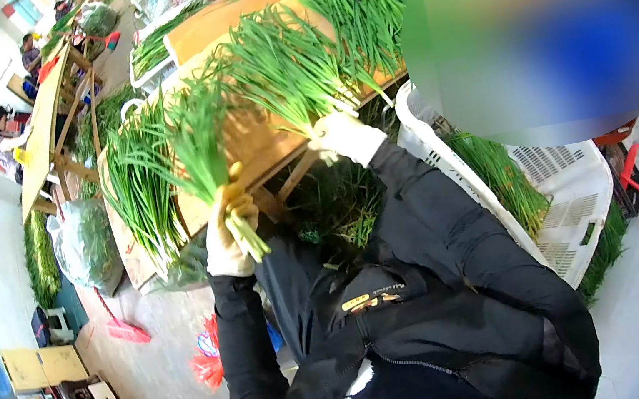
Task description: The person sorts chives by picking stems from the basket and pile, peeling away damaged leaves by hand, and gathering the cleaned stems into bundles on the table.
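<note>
My left hand (229, 225), in a pale glove, is closed round the lower stalks of a bunch of green leafy stems (201, 147), whose blurred leaves point away over the table (257, 155). My right hand (345, 138), gloved too, has its fingers at the white stalk ends of a loose pile of stems (276, 67) near the table's front edge. Another bunch (139, 183) lies at the table's left end. A larger heap (363, 2) lies farther back on the right.
A white slatted basket (566, 230) with green stems stands at the right. Loose greens lie under the table. A filled plastic bag (87, 247) and a pink broom head (129, 331) are at the left. People (9, 137) sit at a long table farther back.
</note>
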The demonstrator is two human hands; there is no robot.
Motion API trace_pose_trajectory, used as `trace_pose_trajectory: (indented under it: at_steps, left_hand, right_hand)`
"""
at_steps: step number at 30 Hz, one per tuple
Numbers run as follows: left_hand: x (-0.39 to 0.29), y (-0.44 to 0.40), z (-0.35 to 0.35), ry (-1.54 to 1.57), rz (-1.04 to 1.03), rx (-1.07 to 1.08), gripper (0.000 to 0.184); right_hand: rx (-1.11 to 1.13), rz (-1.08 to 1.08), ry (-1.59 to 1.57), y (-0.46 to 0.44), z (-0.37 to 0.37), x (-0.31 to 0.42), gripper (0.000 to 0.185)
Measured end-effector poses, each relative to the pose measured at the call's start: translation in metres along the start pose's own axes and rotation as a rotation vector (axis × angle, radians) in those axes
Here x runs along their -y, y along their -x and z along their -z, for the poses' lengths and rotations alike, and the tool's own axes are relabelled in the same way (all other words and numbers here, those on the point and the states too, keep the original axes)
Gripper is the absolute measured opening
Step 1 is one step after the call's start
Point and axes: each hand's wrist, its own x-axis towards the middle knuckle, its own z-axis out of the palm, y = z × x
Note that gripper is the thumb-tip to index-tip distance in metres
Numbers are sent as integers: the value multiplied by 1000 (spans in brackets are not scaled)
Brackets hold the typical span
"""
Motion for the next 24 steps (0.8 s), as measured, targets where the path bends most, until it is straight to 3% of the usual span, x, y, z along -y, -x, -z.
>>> trace_pose_trajectory:
  at_steps: [1,2,4,6,8,9,10,12,14,16,18,19,20,21,22,24]
  left_hand:
    - [2,5,-2,77,-26,86,32]
    - [1,8,3,66,-69,96,44]
    - [5,8,7,-6,-61,23,40]
    - [37,18,-3,-795,-457,-306,35]
    - [13,1,11,-484,-55,-181,32]
    - [5,-7,24,-469,7,-151,32]
    - [2,-9,35,-452,44,-140,32]
    - [4,-18,43,-449,51,-174,32]
    - [0,-25,57,-451,140,-115,33]
    - [5,-29,56,-453,160,-212,28]
    - [15,-29,41,-310,237,-289,25]
    - [9,-34,53,-337,321,-147,31]
    - [61,-18,3,-563,217,11,32]
    - [42,-32,30,-589,205,-101,32]
    - [20,-43,64,-616,191,-219,33]
    - [1,-50,92,-666,236,-159,34]
  right_hand:
    - [136,68,-187,7,2,16,18]
    - [176,158,-388,19,2,28,20]
    - [243,147,-512,23,-3,19,20]
    - [235,109,-537,20,-13,-20,20]
    - [257,261,-593,27,-28,-23,27]
    - [229,350,-552,30,-33,-25,28]
    - [295,165,-693,14,-39,-43,27]
    - [324,69,-782,34,-49,-26,26]
    - [415,128,-886,52,-51,-9,27]
    - [438,207,-963,57,-54,-9,28]
    - [296,138,-848,41,-58,-32,29]
    - [227,196,-681,55,-55,-29,28]
    - [161,248,-515,69,-53,-24,28]
    - [300,141,-722,61,-58,-27,27]
    - [281,246,-621,53,-64,-36,26]
    - [311,250,-634,38,-74,-48,20]
